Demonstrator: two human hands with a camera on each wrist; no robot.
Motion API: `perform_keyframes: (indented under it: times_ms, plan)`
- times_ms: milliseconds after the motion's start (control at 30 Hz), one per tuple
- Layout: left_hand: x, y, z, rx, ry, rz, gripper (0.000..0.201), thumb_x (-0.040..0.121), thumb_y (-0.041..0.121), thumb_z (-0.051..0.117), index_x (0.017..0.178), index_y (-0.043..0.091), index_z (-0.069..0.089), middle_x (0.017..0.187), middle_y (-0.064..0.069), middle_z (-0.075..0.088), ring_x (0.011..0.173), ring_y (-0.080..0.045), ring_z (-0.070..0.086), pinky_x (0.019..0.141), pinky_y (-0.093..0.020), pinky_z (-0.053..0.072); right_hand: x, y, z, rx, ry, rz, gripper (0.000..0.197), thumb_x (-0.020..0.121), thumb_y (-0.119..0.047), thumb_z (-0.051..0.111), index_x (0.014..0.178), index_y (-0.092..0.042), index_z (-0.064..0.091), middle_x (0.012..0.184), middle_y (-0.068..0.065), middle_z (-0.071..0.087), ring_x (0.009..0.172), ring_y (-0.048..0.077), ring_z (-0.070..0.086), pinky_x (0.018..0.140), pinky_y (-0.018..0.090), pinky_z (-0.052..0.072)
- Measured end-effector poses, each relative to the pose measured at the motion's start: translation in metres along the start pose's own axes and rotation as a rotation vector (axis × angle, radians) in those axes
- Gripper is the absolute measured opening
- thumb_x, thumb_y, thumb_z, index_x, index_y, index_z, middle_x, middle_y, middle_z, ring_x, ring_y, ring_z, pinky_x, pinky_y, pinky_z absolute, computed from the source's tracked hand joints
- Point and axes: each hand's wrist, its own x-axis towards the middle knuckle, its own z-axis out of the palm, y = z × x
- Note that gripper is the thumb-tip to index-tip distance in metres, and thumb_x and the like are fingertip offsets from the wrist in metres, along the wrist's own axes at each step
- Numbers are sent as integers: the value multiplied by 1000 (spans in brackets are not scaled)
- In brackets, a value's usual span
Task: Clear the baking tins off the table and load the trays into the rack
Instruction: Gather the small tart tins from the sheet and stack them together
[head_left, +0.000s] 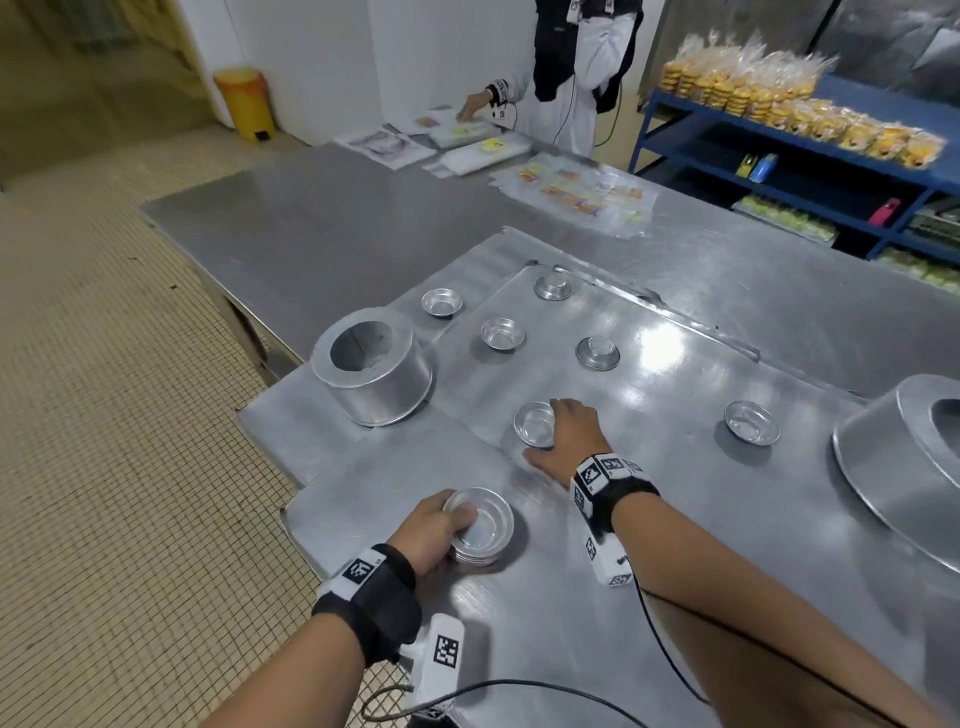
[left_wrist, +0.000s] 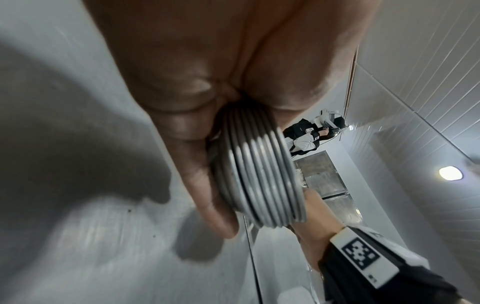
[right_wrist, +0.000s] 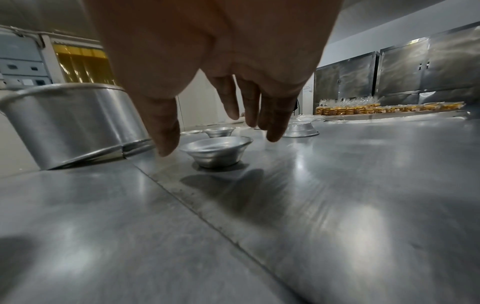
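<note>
My left hand (head_left: 451, 535) grips a stack of several nested small round tins (head_left: 480, 525) near the table's front edge, thumb over the rim. In the left wrist view the stack's rims (left_wrist: 259, 181) sit between thumb and fingers (left_wrist: 205, 174). My right hand (head_left: 550, 431) hovers over a single small tin (head_left: 532, 423) on a flat metal tray (head_left: 649, 374). In the right wrist view its straight fingers (right_wrist: 272, 131) and thumb straddle that tin (right_wrist: 217, 153) without touching it.
Several more small tins lie on the trays, two upside down (head_left: 597, 353) (head_left: 553, 286), others upright (head_left: 502, 333) (head_left: 441, 302) (head_left: 751, 422). A large round tin (head_left: 371, 364) stands left, another (head_left: 904, 457) at the right edge. A person (head_left: 571, 67) works at the far table. Blue shelves (head_left: 779, 171) hold bagged goods.
</note>
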Motion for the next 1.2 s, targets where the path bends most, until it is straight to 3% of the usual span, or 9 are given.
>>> perform_keyframes:
  times_ms: [100, 300, 600, 733, 800, 867, 967, 1067, 1200]
  plan:
    - [-3, 2, -6, -5, 7, -5, 15, 92, 3, 57, 104, -3, 63, 95, -26, 59, 86, -42, 60, 81, -78, 45, 15, -3, 3, -37, -56, 37, 88, 72, -51, 75, 141, -10, 39, 139, 9, 45, 130, 31, 39, 107, 36, 37]
    - [-8, 6, -10, -16, -23, 7, 27, 73, 15, 65, 98, 4, 66, 91, -25, 63, 85, -40, 61, 83, -78, 44, 23, -5, 7, -8, -69, 75, 87, 71, -48, 79, 140, -11, 42, 137, 11, 47, 128, 31, 43, 106, 38, 41]
    - [11, -10, -14, 27, -39, -14, 24, 70, 18, 68, 90, 6, 69, 86, -24, 64, 84, -39, 62, 83, -78, 44, -32, -22, -16, 286, 92, -12, 72, 60, -37, 87, 123, -15, 59, 125, 6, 52, 118, 23, 51, 100, 30, 43]
    - [6, -4, 0, 14, -36, -3, 53, 59, 39, 87, 95, 5, 69, 89, -21, 66, 85, -34, 63, 90, -65, 51, -62, -19, -22, 331, 82, -78, 82, 58, -46, 87, 129, -22, 55, 125, -3, 50, 117, 15, 51, 102, 32, 44]
    - [2, 1, 9, -56, -82, -51, 64, 68, 56, 82, 105, 5, 70, 104, -23, 69, 94, -39, 66, 87, -59, 54, -77, -18, -26, 347, 83, -113, 83, 58, -49, 86, 130, -22, 55, 123, -6, 51, 114, 13, 53, 101, 31, 45]
    - [0, 4, 17, -66, -171, -102, 58, 86, 59, 64, 114, 8, 71, 112, -23, 70, 100, -41, 68, 89, -60, 54, -93, -17, -29, 340, 73, -149, 83, 58, -49, 86, 130, -22, 54, 121, -7, 51, 112, 11, 52, 99, 28, 44]
    - [3, 2, 27, -45, -258, -83, 63, 84, 66, 62, 120, 15, 71, 119, -20, 70, 110, -39, 66, 98, -59, 50, -112, -16, -30, 307, 66, -176, 82, 58, -51, 84, 129, -22, 54, 119, -8, 50, 110, 10, 52, 98, 24, 43]
    - [4, -1, 35, -25, -285, -36, 70, 76, 58, 77, 124, 8, 67, 121, -27, 66, 115, -46, 61, 99, -61, 48, -127, -15, -26, 305, 55, -172, 82, 58, -54, 81, 129, -24, 54, 120, -10, 49, 111, 9, 52, 99, 25, 44]
    - [9, -8, 48, 42, -241, 3, 56, 70, 22, 80, 120, 1, 64, 112, -30, 68, 102, -44, 68, 89, -54, 55, -142, -14, -20, 315, 62, -177, 84, 58, -60, 77, 131, -26, 54, 119, -12, 48, 112, 7, 48, 97, 21, 42]
